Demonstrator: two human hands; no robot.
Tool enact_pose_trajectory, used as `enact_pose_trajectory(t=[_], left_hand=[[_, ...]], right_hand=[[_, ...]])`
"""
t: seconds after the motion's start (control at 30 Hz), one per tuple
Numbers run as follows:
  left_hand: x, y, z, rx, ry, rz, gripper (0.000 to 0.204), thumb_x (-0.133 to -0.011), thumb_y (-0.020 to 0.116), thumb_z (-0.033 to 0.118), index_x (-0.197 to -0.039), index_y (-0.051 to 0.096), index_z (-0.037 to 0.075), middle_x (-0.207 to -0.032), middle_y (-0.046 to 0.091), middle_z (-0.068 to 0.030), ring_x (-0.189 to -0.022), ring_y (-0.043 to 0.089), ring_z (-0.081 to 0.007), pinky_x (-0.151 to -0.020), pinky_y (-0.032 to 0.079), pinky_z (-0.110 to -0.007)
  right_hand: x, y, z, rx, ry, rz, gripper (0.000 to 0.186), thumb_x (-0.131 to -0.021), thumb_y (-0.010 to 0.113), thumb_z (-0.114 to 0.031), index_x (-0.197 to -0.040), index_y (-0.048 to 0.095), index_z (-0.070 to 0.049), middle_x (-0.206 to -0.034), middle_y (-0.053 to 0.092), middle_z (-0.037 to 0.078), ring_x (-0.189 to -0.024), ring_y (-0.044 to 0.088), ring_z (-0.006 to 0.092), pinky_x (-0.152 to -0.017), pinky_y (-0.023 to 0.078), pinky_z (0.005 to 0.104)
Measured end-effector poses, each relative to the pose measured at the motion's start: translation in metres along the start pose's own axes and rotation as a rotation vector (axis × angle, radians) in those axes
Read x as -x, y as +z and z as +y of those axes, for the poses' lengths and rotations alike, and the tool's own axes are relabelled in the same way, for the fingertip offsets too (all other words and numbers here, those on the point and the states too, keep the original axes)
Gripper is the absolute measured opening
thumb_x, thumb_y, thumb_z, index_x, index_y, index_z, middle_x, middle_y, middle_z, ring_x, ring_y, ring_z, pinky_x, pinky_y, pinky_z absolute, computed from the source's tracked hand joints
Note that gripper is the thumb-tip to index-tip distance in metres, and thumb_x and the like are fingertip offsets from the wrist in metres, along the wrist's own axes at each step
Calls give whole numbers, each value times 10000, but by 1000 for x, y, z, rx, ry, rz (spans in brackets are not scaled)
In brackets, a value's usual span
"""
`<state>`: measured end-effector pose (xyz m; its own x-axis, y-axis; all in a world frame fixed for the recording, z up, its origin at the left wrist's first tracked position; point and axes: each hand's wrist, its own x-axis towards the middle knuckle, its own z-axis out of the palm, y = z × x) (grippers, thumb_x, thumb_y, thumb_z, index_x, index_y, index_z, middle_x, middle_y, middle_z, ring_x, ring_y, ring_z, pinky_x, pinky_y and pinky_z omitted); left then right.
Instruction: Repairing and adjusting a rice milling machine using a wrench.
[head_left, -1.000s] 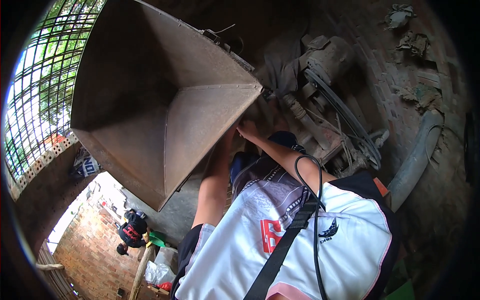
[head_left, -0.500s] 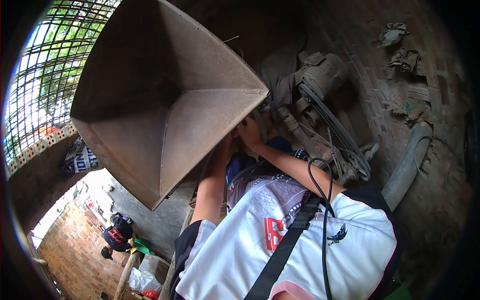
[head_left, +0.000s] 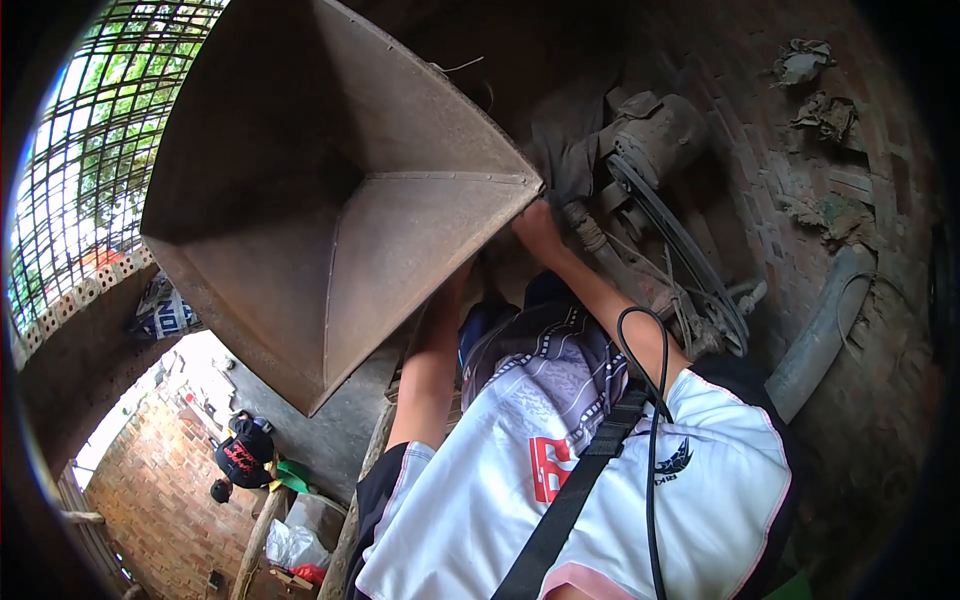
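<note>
A big brown sheet-metal hopper with riveted seams spreads over the upper left and middle. At its right corner is my right hand, close against the rim, its fingers mostly hidden. My left forearm reaches up under the hopper's lower right edge. That edge covers most of my left hand, so neither its fingers nor anything in them can be made out. Right of my right hand lies a dusty pipe wrapped with cord.
A dusty motor drives a belt and pulley close by on the right. Beyond it, a thick grey pipe leans by the brick wall. At lower left, a person in black bends beside a wooden pole and plastic bags.
My right hand has moved right and up, from near my left hand to the hopper's right corner. My left hand has slipped further out of sight beneath the hopper's edge.
</note>
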<state>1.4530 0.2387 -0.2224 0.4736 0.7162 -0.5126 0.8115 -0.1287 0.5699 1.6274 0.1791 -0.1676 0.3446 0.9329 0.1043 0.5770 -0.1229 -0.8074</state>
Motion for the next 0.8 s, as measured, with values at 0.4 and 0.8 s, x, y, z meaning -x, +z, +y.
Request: enact_pose_trajectory(t=[0.4,0.8], left_hand=[[19,-15,8,-201,87,-1,693,-758,649,388,-1297,412,23,-1301,433,-242,-1238,381,-375,-1033,297,-429],[19,0,-21,10,92,16,634,-759,648,340,-1246,437,-6,-1210,501,-255,-1157,454,-379,-950,384,-427]], right_hand=[[-17,60,77,-613,895,117,283,-908,509,-279,-937,616,-19,-763,607,76,-579,622,187,-442,487,317],[73,147,107,-403,959,72,236,-819,548,-187,-916,627,12,-875,634,200,-897,609,287,-755,469,369]])
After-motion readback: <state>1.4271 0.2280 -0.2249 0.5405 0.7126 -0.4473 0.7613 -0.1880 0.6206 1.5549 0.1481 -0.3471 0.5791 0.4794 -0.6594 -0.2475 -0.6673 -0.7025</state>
